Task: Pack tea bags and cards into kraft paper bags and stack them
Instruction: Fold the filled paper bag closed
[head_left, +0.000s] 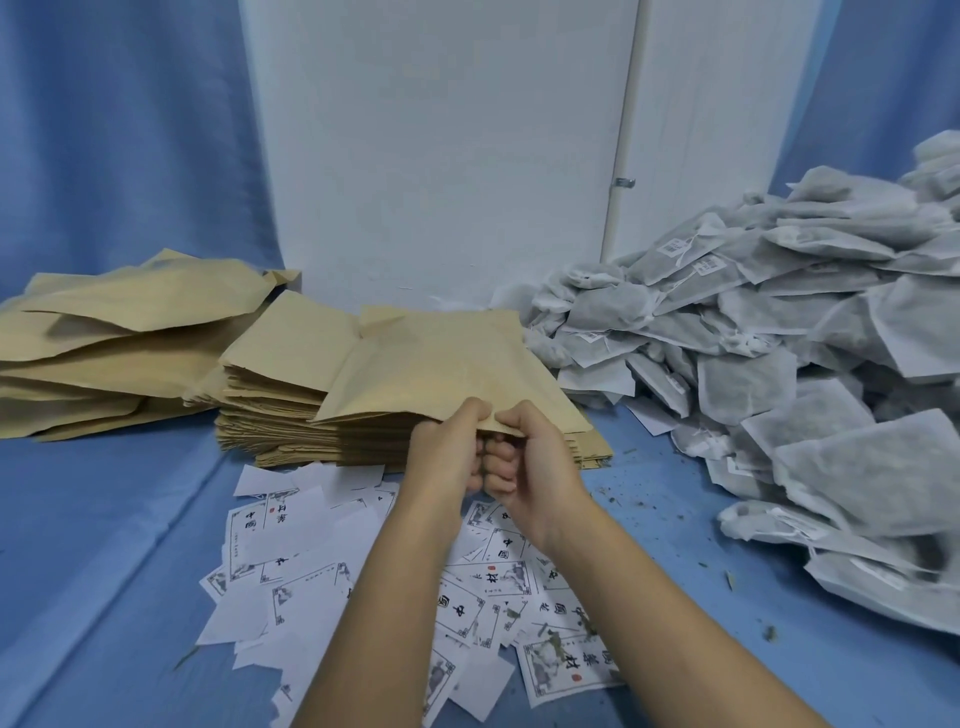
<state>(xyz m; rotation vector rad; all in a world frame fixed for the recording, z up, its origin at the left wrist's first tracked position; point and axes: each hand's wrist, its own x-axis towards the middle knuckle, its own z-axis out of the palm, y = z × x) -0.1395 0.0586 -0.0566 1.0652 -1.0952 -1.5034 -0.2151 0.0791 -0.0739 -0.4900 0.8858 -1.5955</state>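
Both hands meet at the near edge of a kraft paper bag (441, 364), which lies on top of a neat stack of flat kraft bags (291, 415) in the middle of the blue-covered tabletop (104, 519). The left hand (447, 452) and the right hand (524, 462) are knuckle to knuckle, each grip pinched shut on the bag's near edge, thumbs on top and fingers curled beneath. That edge is lifted slightly off the stack.

To the far left sits a looser, puffier pile of kraft bags (119, 343), just beside the neat stack. On the right a large heap of white tea bags (779, 364) slopes down toward the stack and nearly reaches it. Near the person, under the forearms, printed cards (306, 545) lie scattered and overlapping, some face down. Bits of loose tea leaf (675, 506) speckle the cloth between the cards and the tea bags.
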